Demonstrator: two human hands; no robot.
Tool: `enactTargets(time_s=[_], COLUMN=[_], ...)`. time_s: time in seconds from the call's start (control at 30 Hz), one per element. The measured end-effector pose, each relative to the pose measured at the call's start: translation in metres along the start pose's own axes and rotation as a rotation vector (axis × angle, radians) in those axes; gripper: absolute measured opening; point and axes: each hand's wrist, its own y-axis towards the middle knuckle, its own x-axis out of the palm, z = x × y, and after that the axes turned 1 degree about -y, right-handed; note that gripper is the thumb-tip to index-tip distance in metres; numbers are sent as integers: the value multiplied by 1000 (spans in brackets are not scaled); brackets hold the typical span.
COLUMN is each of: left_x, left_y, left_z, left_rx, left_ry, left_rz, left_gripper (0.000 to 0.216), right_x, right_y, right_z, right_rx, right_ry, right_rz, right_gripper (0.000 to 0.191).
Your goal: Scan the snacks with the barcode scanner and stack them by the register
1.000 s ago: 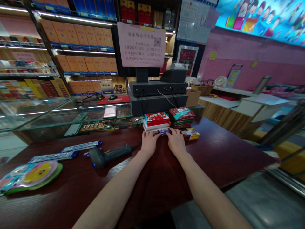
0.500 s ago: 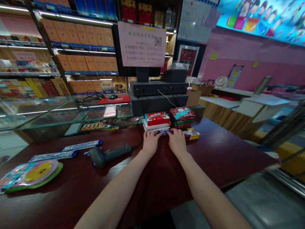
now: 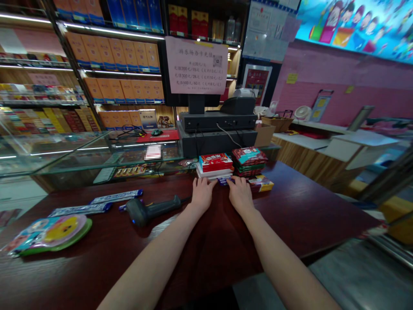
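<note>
Small purple packets (image 3: 223,181) lie in front of the stack of red and white boxes (image 3: 214,162). My left hand (image 3: 201,193) rests at their left, fingers apart and thumb pointing at the packets' end. On their right end, my right hand (image 3: 241,193) has its thumb and fingertips closed. Beside and partly behind my right fingers are yellow-and-purple packs (image 3: 262,184). A pile of dark red and green packets (image 3: 249,159) stands behind them. My fingertips hide part of the purple packets.
A barcode scanner (image 3: 151,209) lies left of my left forearm on the dark red counter (image 3: 206,258). Farther left are two long blue-white packets (image 3: 80,209) and a toy blister pack (image 3: 51,234). A cash register (image 3: 219,120) stands behind the boxes.
My left hand has drawn slightly left, and its thumb is now apart from the purple packets. My right hand stays at them. The view has shifted a little.
</note>
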Motion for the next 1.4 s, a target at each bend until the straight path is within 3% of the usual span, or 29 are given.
enactTargets(time_s=[0.33,0.6,0.9,1.4], left_x=[-34,-65,-86,-115], left_y=[-10,-27,-48,-85], left_z=[-17,-47,-80,-151], left_rx=[36,28,-38,-239], left_ry=[90,122,119,133], left_rz=[10,51,132,274], left_gripper=[40,39,31,28], right_x=[0,-17,-29,-25], right_y=[-2,1,9,19], right_z=[-17,-39,-74,-132], right_rx=[-99,-207,-300,-429], right_ry=[32,52,96,272], right_rz=[-3,-27,-28,9], right_gripper=[41,40,38,40])
